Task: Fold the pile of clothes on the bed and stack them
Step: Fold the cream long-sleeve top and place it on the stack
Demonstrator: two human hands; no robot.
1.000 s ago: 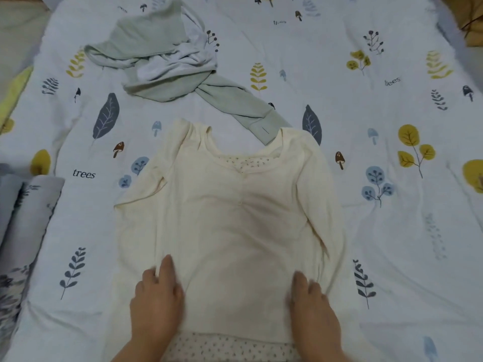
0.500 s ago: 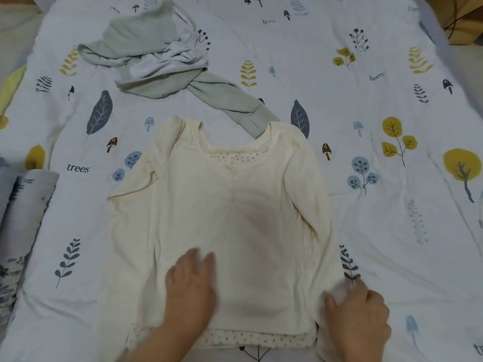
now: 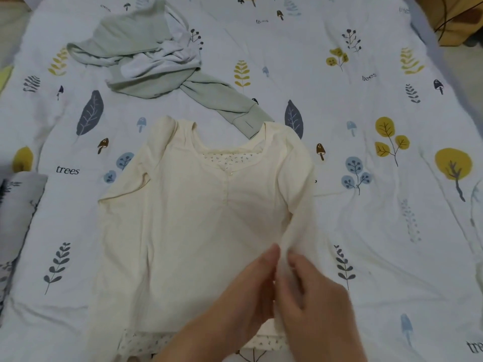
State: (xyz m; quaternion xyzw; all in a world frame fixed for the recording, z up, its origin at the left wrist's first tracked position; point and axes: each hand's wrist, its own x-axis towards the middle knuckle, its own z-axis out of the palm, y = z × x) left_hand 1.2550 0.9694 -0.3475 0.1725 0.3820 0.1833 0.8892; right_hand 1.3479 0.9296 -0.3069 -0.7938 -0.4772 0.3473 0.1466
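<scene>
A cream long-sleeved top (image 3: 188,231) lies flat, front up, on the bed, with a dotted lining showing at its neck and hem. My right hand (image 3: 316,307) pinches the top's right sleeve near the cuff and lifts it off the sheet. My left hand (image 3: 243,296) lies on the lower right of the top beside the sleeve, fingers straight and touching the fabric. A crumpled pale green and white garment (image 3: 146,53) lies at the far left, and one green sleeve (image 3: 230,105) of it reaches down to the cream top's collar.
The bed sheet (image 3: 379,231) is white with leaf, tree and mushroom prints. A grey patterned pillow or folded cloth (image 3: 18,212) sits at the left edge. A brown object (image 3: 454,19) lies at the top right corner.
My left hand has slid right across the top to meet my right hand. My right hand has picked up the right sleeve and raised it inward over the body.
</scene>
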